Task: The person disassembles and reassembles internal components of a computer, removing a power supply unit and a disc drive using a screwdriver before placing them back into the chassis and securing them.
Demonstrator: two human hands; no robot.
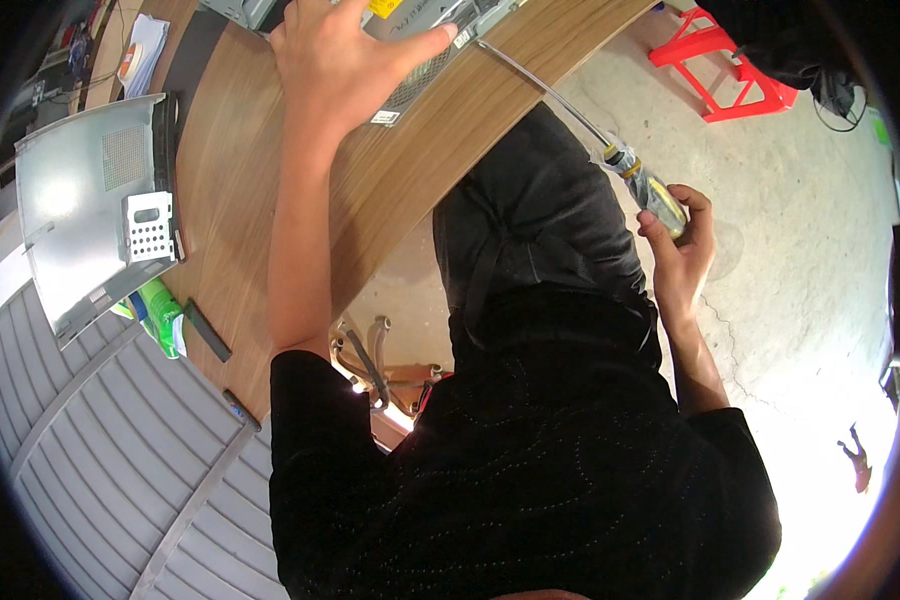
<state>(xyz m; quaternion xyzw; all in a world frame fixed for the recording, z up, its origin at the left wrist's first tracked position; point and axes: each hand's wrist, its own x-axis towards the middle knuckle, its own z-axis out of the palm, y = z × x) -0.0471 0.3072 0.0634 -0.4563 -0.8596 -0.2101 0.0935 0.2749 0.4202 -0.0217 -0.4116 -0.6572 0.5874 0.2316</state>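
At the top edge of the view, a grey metal computer case (410, 92) with mesh holes and a yellow label lies on the wooden table; much of it is cut off. My left hand (345, 65) lies over it, thumb stretched to its near edge and other fingers across the far side, gripping it. My right hand (682, 235) holds a long screwdriver (658, 200) by its yellowish handle, which is wrapped in clear plastic. The thin shaft points up and left, and its tip is at the case's edge; whether it sits in a screw is too small to tell.
A metal case cover (70, 190) with a white perforated bracket (148, 228) stands at the table's left, beside a green packet (160, 315) and a dark strip (208, 330). Papers (145, 55) lie farther back. A red stool (710, 70) stands on the concrete floor, right of the table (230, 190).
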